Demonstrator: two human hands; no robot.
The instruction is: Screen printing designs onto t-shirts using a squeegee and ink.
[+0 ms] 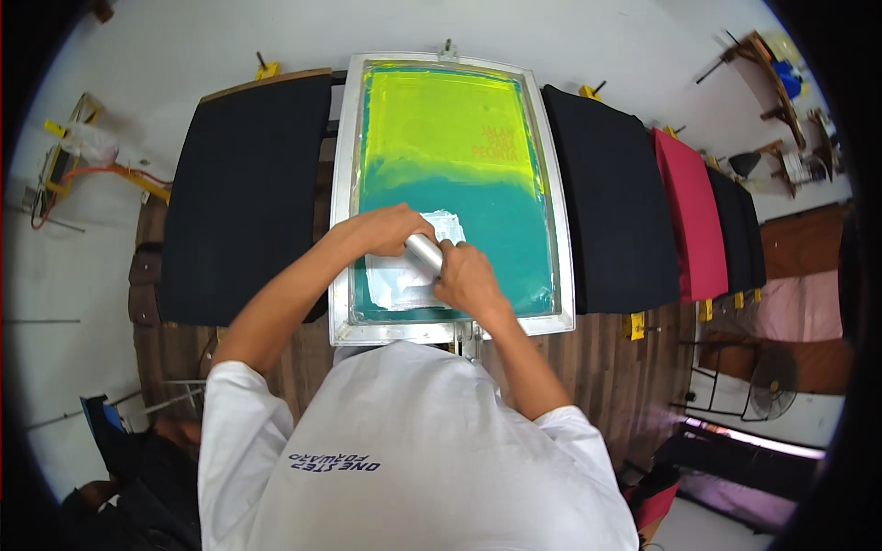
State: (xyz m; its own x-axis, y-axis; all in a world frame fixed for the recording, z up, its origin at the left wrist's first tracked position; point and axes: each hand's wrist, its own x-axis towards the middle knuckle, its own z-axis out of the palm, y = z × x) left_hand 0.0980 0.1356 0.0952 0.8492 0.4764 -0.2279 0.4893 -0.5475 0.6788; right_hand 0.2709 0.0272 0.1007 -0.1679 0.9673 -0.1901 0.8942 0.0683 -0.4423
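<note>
Both hands are closed around a silver metal squeegee (424,254), tilted across the lower part of a screen-printing frame. My left hand (395,228) grips its upper left end. My right hand (466,275) wraps the lower right end. Beneath them, a patch of white ink (395,283) lies on the teal mesh (503,234); the squeegee's blade edge is hidden. Yellow-green colour covers the mesh's far half, with faint lettering at its right. The silver frame (561,275) surrounds the mesh and sits close in front of my body.
Black cloth-covered boards stand on the left (248,202) and right (606,202) of the frame. Beyond the right one is a red board (691,216), then more black ones. Yellow clamps (634,326) sit at their edges. A fan (772,384) stands at the far right.
</note>
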